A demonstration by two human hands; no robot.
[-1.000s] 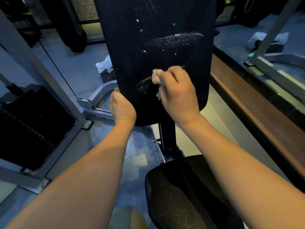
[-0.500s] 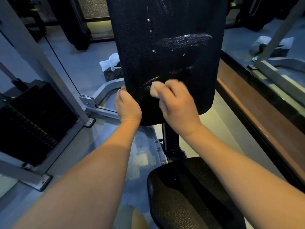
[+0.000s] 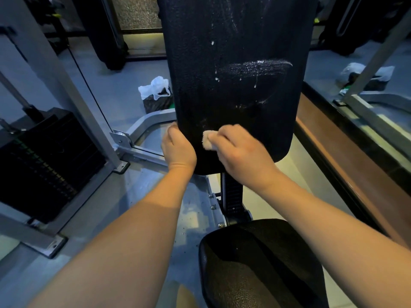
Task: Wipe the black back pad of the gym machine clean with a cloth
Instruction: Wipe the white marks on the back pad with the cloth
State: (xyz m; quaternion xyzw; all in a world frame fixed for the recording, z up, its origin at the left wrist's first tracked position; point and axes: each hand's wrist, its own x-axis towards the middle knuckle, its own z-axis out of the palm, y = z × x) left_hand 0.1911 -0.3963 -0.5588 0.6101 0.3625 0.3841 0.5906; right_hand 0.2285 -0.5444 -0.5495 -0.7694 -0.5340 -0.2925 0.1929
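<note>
Gym floor, grey, dim light, machine frames all round. Black back pad [image 3: 235, 85] stands upright at centre, on its post above the seat pad [image 3: 262, 263].

Cloth [image 3: 208, 140]: small pale wad, pressed flat to the back pad near its lower left corner. Right hand [image 3: 242, 152] is clenched over the cloth; only the wad's left end shows past the fingers. Left hand [image 3: 178, 150] grips the back pad's left edge low down, fingers wrapped behind it, bracing the pad.

Change: a second ago the cloth sat higher, mid-height on the lower half of the back pad; it has since travelled down and left, toward the bracing hand. A faint arc of wet streak now trails up and right of the cloth, where a denser smear lay before.

Foam band [image 3: 255, 67] across the back pad's middle is untouched, drips hanging below it. Faint white streaks near the top of the pad also remain.

Judgement: lower section nearly done; middle and upper sections still to wipe. Roughly a third through.

Outward: white plastic bag [image 3: 154, 87] on the floor left of the back pad; weight stack [image 3: 44, 165] further left; wooden ledge [image 3: 347, 161] to the right.
</note>
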